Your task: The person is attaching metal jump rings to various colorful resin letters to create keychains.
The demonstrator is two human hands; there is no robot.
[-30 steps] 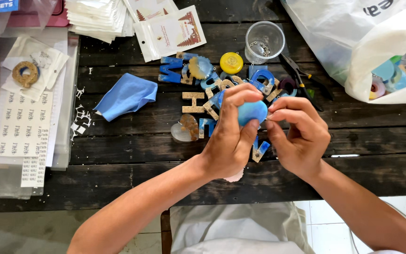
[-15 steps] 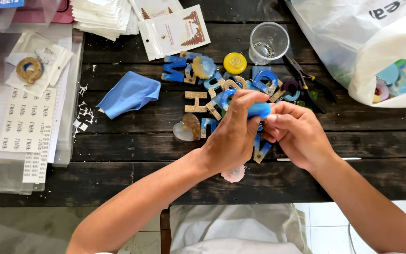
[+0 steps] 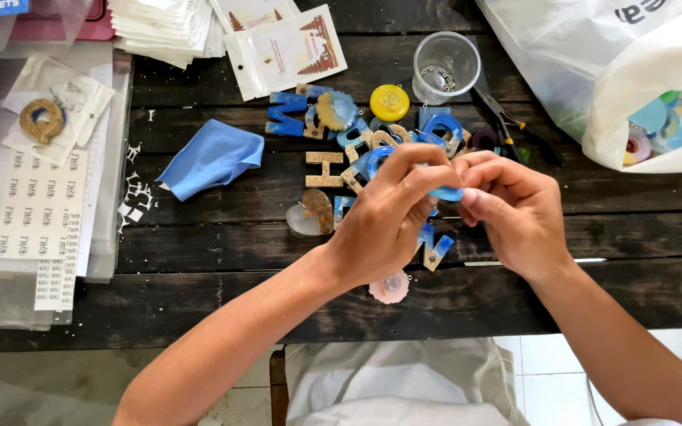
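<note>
A small blue piece sits pinched between both hands above the dark wooden table, just over a scatter of blue and cork-coloured letter shapes. The left hand has its fingers clamped on the piece from above; the right hand closes its fingers on it from the other side. A pale pink round charm lies on the table below the left wrist. A yellow disc and a clear plastic cup stand beyond the letters. A blue cloth lies to the left. White flat packets with a reddish-brown print lie at the top edge, beside a stack of white ones. White label sheets with rows of small print lie far left. A white plastic bag holding coloured pieces sits at the right.
</note>
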